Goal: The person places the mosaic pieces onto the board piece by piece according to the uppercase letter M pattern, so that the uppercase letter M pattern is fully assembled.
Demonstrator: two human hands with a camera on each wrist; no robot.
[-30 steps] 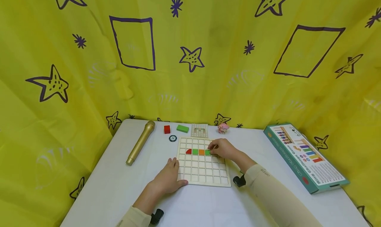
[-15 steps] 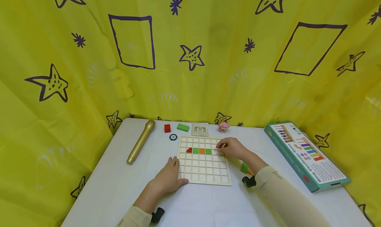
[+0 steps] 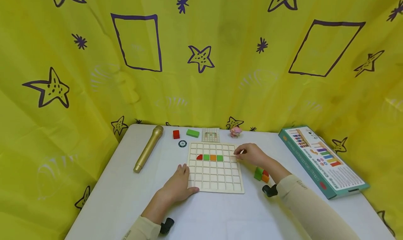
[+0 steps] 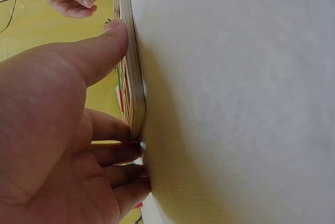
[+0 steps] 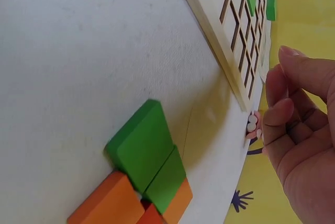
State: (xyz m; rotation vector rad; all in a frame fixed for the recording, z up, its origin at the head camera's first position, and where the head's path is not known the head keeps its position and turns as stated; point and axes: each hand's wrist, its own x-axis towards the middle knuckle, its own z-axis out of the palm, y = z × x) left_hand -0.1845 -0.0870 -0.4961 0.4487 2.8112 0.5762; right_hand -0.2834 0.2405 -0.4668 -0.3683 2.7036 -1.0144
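A pale wooden grid board [image 3: 217,180] lies on the white table. In one of its rows sit a red quarter-round block [image 3: 199,157], a green block [image 3: 206,157], an orange block [image 3: 213,157] and a second green block [image 3: 220,158]. My left hand [image 3: 177,186] rests at the board's near left corner, thumb on the near edge and relaxed fingers along the left side. Over the board's right edge hovers my right hand [image 3: 252,153], its fingers loosely bent; the right wrist view shows nothing between them. Several loose green, orange and red blocks [image 5: 144,145] lie below it.
Behind the board are a pattern card [image 3: 210,135], a green block [image 3: 192,133], a red block [image 3: 176,134], a round chip [image 3: 182,143] and a pink figurine [image 3: 235,132]. A gold microphone [image 3: 148,149] lies left, a game box [image 3: 322,161] right.
My right hand has drawn away from the second green block, moving right to the board's edge and uncovering the loose blocks beside it. My left hand has stayed at its corner.
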